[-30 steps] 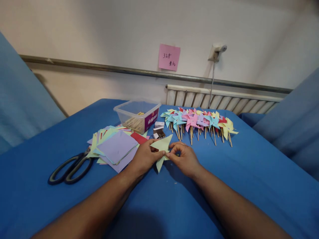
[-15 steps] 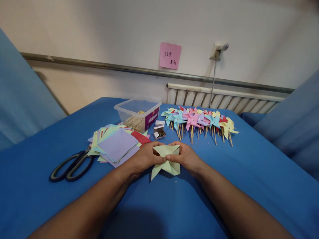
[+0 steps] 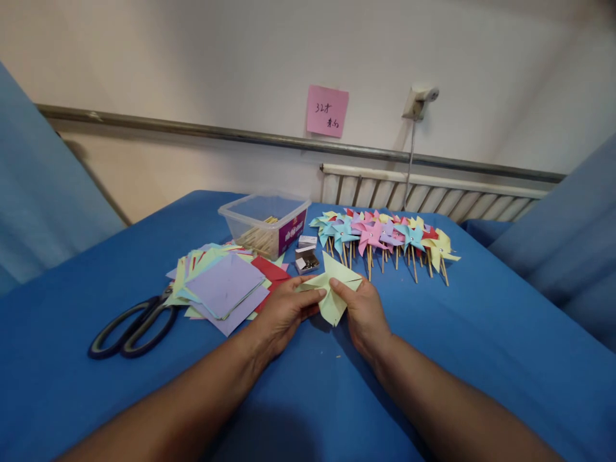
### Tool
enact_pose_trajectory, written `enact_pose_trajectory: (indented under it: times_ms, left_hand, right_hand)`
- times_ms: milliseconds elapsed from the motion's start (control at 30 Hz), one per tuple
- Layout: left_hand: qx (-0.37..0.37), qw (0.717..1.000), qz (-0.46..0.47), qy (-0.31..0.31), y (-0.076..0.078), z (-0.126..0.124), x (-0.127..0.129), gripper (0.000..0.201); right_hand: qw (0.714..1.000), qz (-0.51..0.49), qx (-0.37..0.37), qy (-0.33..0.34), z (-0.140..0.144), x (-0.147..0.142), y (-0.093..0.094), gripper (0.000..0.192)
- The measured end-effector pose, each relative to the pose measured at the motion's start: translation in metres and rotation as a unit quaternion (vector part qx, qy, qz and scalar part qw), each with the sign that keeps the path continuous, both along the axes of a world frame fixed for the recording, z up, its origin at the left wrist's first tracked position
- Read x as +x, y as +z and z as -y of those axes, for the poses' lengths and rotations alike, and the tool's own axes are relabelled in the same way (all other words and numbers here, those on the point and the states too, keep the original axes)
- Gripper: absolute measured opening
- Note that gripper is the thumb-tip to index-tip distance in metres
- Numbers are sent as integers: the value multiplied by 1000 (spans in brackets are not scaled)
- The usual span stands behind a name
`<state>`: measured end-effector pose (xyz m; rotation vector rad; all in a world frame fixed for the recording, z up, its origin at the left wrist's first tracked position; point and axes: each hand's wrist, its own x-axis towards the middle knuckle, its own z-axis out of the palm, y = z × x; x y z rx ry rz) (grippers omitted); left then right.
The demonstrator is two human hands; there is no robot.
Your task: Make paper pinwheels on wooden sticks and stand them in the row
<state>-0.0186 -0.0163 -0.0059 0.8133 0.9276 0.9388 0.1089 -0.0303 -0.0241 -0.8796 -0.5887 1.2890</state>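
Observation:
A pale green paper pinwheel (image 3: 333,304) is held between both hands over the blue-covered table, its points folded in to the middle. My left hand (image 3: 287,310) grips its left side, thumb pressing near the centre. On the right side my right hand (image 3: 366,314) pinches it, with that thumb also close to the centre. No stick shows on this pinwheel. Just beyond the left hand stands a small open box (image 3: 307,259) of metal fasteners, and left of that hand lies a stack of coloured paper squares (image 3: 226,285).
Black-handled scissors (image 3: 132,327) lie at the left, blades partly under the paper. Behind the stack is a clear plastic tub (image 3: 264,221) of wooden sticks. Several finished pinwheels (image 3: 385,234) on sticks rest at the back right. A radiator (image 3: 433,192) lines the wall.
The pale green paper has been turned and raised slightly, and its points now gather at the centre in a pinwheel shape. Both thumbs have shifted on it. The view has moved a little.

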Motion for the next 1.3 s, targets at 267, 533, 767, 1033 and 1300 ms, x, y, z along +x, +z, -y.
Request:
enact_pose_trajectory:
  times_ms: [267, 533, 767, 1033, 1300]
  left_hand:
    - [-11, 1000, -4, 26, 0, 0, 0, 46]
    - [-48, 997, 41, 33, 9, -9, -14, 24]
    - [-55, 996, 71, 12, 14, -9, -17, 19]
    - [-23, 998, 48, 17, 11, -6, -14, 21]
    - [16, 999, 11, 36, 5, -6, -9, 35]
  right_hand:
    - [999, 29, 2, 20, 0, -1, -5, 41]
    - [933, 313, 168, -52, 5, 16, -4, 45]
    - [815, 505, 280, -46, 17, 16, 9, 43]
    - [821, 510, 252, -53, 10, 18, 8, 3]
    - [848, 484, 199, -81, 3, 15, -1, 6]
